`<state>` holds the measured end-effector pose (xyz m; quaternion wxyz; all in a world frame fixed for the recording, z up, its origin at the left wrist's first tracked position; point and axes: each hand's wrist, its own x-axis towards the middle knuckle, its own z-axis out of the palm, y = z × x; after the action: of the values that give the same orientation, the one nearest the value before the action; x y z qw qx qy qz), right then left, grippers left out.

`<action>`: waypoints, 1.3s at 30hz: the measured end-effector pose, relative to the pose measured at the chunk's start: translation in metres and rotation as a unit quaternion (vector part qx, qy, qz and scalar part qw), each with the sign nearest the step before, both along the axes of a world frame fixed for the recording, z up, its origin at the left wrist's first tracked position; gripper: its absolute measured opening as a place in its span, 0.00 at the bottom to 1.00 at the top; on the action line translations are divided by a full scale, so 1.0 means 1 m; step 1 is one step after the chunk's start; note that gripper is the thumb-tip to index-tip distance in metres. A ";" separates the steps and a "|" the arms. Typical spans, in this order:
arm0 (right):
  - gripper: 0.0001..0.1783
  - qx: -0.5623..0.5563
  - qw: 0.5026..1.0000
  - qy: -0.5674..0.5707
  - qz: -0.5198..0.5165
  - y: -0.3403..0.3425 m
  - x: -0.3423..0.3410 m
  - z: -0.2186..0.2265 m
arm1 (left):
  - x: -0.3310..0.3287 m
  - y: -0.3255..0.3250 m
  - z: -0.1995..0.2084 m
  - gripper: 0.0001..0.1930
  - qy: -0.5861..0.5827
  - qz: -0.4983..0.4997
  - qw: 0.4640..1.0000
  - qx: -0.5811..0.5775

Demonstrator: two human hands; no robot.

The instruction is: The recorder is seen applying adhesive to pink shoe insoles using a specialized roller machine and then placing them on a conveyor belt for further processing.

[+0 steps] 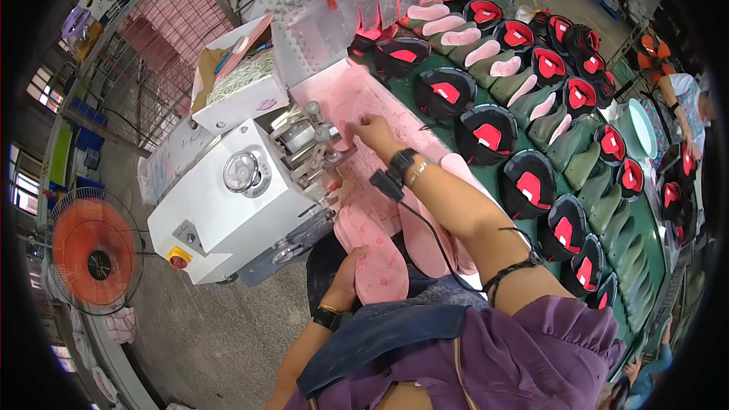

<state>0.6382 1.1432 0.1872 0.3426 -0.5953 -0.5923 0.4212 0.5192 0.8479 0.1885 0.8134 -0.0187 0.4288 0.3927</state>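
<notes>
My left hand [348,277] grips the edge of a pink patterned insole [377,262] in front of my lap. The far end of this insole points at the rollers of a white bench machine [228,190]. My right hand [372,133] is closed beside the metal roller head [307,140]. A bit of pink shows at its fingertips, but I cannot make out what it holds. More pink insoles [427,239] lie under my right forearm, on a work surface [380,110] strewn with pink dust.
Rows of black shoe uppers with red linings [486,137] and green shoe forms [569,148] cover the bench to the right. Behind the machine stands a box of pale cord [247,80]. An orange fan [95,254] is at left. A co-worker's arm [676,110] shows at far right.
</notes>
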 end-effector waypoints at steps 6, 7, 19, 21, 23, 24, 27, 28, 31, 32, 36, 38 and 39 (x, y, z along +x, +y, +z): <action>0.16 -0.037 0.963 0.238 -0.121 -0.024 0.049 0.041 | -0.001 -0.012 -0.029 0.09 0.032 -0.014 0.999 -0.002; 0.13 -0.008 0.958 0.251 -0.140 -0.036 0.080 0.056 | 0.005 -0.011 -0.024 0.07 0.101 -0.046 0.989 0.095; 0.15 0.086 0.828 -0.196 -0.518 -0.175 0.525 0.025 | 0.033 0.020 -0.010 0.13 0.030 -0.095 0.995 0.011; 0.14 -0.001 0.826 -0.183 -0.534 -0.157 0.518 0.019 | 0.029 0.014 0.015 0.15 0.059 -0.076 0.995 0.012; 0.16 0.064 0.826 -0.188 -0.528 -0.136 0.524 0.004 | 0.028 0.013 0.016 0.16 0.047 -0.068 0.997 0.003; 0.18 0.138 0.806 -0.210 -0.536 -0.139 0.553 0.003 | 0.037 0.019 0.015 0.17 0.016 -0.081 0.997 0.000; 0.20 0.230 0.809 -0.110 -0.530 -0.105 0.518 -0.001 | 0.049 0.022 0.013 0.16 0.023 -0.076 0.997 0.008; 0.18 0.210 0.846 -0.043 -0.489 -0.081 0.461 0.007 | 0.040 0.017 0.015 0.16 0.039 -0.059 0.997 0.003; 0.10 0.250 0.933 0.060 -0.252 -0.072 0.286 0.055 | 0.019 0.008 0.011 0.15 0.074 -0.042 0.996 0.013; 0.07 0.161 0.978 0.003 -0.129 -0.098 0.231 0.088 | 0.012 0.006 0.001 0.14 0.085 -0.052 0.994 0.044; 0.14 0.068 0.980 -0.106 0.156 -0.199 0.109 0.103 | 0.017 0.016 -0.013 0.13 0.179 -0.104 0.935 0.287; 0.22 0.059 0.978 -0.111 0.167 -0.221 0.091 0.110 | 0.032 0.027 0.008 0.14 0.064 -0.032 0.980 0.184; 0.22 0.103 0.977 -0.119 0.145 -0.225 0.083 0.104 | 0.022 0.026 0.000 0.15 0.061 -0.034 0.983 0.171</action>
<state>0.7214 0.9186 0.2917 0.2647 -0.5108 -0.7486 0.3296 0.5415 0.8738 0.1881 0.7899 0.1594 0.4043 0.4327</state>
